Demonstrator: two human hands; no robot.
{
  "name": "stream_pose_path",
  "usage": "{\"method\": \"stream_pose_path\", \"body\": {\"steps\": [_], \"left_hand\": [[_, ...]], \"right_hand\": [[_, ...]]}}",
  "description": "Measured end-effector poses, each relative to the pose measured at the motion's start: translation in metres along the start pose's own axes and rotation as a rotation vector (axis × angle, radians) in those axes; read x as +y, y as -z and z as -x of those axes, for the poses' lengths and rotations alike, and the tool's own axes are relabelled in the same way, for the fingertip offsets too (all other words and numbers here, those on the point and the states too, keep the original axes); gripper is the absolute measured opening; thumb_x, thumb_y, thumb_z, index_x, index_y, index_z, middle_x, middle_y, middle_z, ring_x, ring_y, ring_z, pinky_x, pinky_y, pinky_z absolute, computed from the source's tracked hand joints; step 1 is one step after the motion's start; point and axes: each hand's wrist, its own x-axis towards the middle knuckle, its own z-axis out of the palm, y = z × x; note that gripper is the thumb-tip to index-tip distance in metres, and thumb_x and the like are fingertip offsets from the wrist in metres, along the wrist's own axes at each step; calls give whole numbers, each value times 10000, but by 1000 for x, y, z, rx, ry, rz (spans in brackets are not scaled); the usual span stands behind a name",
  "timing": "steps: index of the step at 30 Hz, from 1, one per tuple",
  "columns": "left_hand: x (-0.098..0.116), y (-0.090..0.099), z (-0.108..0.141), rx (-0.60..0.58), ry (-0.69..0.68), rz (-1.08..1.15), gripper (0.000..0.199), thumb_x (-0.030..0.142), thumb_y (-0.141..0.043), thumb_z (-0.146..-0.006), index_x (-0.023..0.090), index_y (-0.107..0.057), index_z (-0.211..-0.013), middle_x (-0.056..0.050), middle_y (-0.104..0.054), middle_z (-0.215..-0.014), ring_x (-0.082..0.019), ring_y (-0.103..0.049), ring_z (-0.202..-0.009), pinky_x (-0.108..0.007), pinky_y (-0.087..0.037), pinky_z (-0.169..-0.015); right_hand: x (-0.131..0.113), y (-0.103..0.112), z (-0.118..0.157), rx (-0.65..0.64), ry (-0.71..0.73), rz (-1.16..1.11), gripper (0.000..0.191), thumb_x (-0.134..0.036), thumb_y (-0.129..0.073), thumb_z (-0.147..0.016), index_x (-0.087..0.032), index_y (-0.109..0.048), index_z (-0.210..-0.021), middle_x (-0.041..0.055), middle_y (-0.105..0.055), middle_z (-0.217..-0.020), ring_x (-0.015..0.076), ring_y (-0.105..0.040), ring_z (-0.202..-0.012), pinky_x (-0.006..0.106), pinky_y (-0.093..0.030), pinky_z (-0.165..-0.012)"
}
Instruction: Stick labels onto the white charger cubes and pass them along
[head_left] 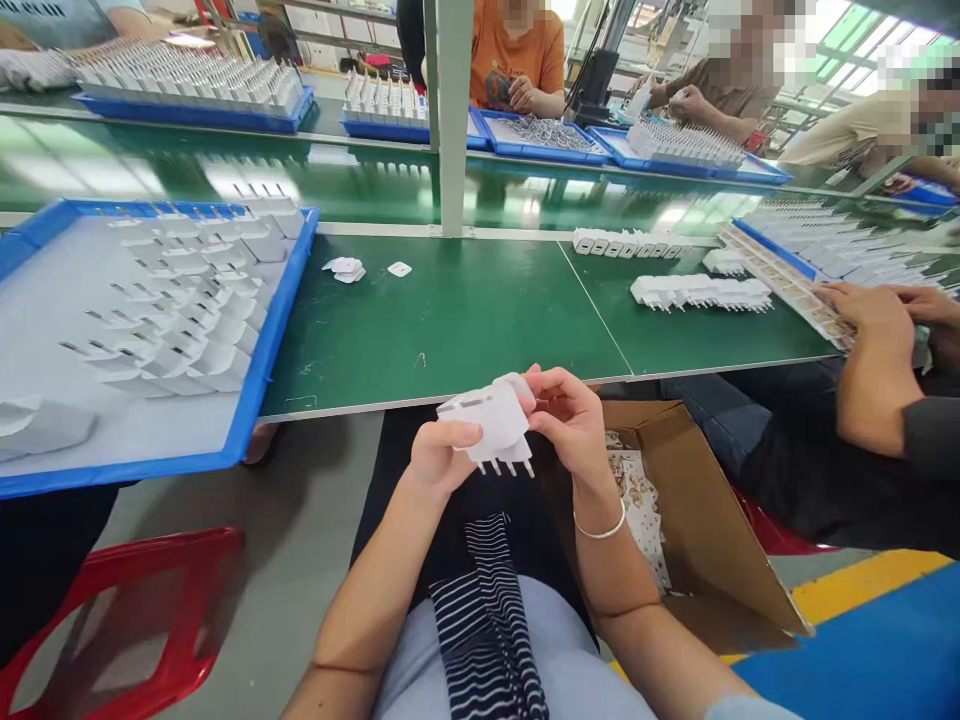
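The green desk (450, 330) is the landmark here. Just off its front edge, at about the middle, the person's hands hold a short row of white plugs (491, 425), pins pointing down towards the lap. The left hand (442, 455) grips the row's left end, thumb across the top; the right hand (574, 420) has thumb and fingers closed on the right end.

On the left end of the desk a blue-rimmed tray (277, 340) sticks out past the front edge, with more plugs (217, 320) standing packed in its right half. Towards the desk's back edge lie a small pile of white plates (346, 269) and one loose plate (400, 269). On the desk's right part are two rows of plugs, a back row (626, 243) and a front row (701, 292); at its right end a co-worker's hands (874, 305) rest by a slotted frame (795, 290).

A pale post (453, 120) rises at the desk's back edge, hiding part of a tray beyond. Below the desk's front edge, right of middle, an open cardboard box (697, 500) holds white pieces; below its left end is a red stool (187, 600).
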Motion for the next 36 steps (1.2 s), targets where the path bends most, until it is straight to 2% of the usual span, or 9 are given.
{"method": "stream_pose_path", "body": {"steps": [4, 6, 9, 13, 16, 21, 28, 33, 36], "left_hand": [[1, -3, 3, -126, 39, -37, 395, 391, -819, -557, 126, -807, -850, -139, -783, -1090, -356, -730, -1016, -367, -614, -754], [2, -6, 3, -190, -5, -97, 387, 388, -850, -569, 143, -820, -867, -146, -750, -1225, -384, -710, -1107, -361, -619, -751], [2, -10, 3, -237, -110, -208, 438, 399, -890, -602, 192, -832, -983, -130, -597, -1485, -421, -603, -1317, -418, -621, -915], [1, -13, 3, -178, -202, -341, 583, 420, -914, -646, 246, -776, -1185, -134, -581, -1501, -404, -528, -1413, -506, -542, -1094], [-1, -14, 5, -128, -283, -418, 558, 382, -920, -672, 260, -764, -1194, -125, -656, -1416, -363, -494, -1452, -490, -513, -1134], [-1, -18, 11, -121, -320, -493, 522, 318, -930, -669, 249, -774, -1162, -127, -673, -1386, -322, -627, -1325, -430, -569, -1065], [-2, -27, 13, -78, -341, -462, 500, 274, -942, -644, 202, -773, -1108, -142, -695, -1342, -307, -674, -1252, -412, -569, -1059], [2, -30, 15, -103, -434, -607, 475, 278, -928, -670, 198, -781, -1115, -140, -718, -1286, -290, -701, -1192, -413, -577, -1050], [5, -31, 16, -116, -541, -787, 496, 261, -917, -688, 194, -769, -1157, -135, -748, -1212, -277, -706, -1170, -410, -580, -1045]], "right_hand": [[-3, 2, 3, 50, 0, 66, 213, -411, -825, -799, -224, -735, -848, -12, -697, -716, 112, -562, -528, 240, -488, -489], [-3, 2, 7, 97, 23, 90, 165, -383, -800, -831, -230, -738, -840, -20, -692, -699, 113, -578, -537, 231, -484, -493], [0, -3, 13, 193, 56, 104, 134, -355, -754, -879, -234, -734, -825, -27, -691, -702, 113, -609, -578, 218, -493, -523], [2, -12, 22, 322, 179, 164, 60, -283, -712, -917, -261, -748, -960, -14, -758, -814, 133, -702, -677, 236, -563, -612], [0, -13, 24, 374, 282, 286, 148, -227, -739, -887, -269, -737, -1029, 1, -773, -892, 152, -734, -762, 254, -591, -663], [-5, -7, 24, 296, 235, 292, 18, -228, -723, -898, -243, -713, -900, -15, -750, -793, 135, -703, -666, 241, -564, -599], [1, -13, 27, 416, 356, 252, 55, -229, -723, -896, -240, -687, -857, -16, -726, -794, 152, -716, -752, 277, -579, -688], [-7, -10, 30, 399, 254, 211, 67, -236, -747, -880, -230, -695, -838, -9, -704, -768, 135, -667, -686, 249, -534, -621], [-18, -1, 27, 412, 130, -6, 141, -266, -773, -853, -214, -668, -772, -38, -604, -613, 95, -537, -530, 202, -428, -491]]}}
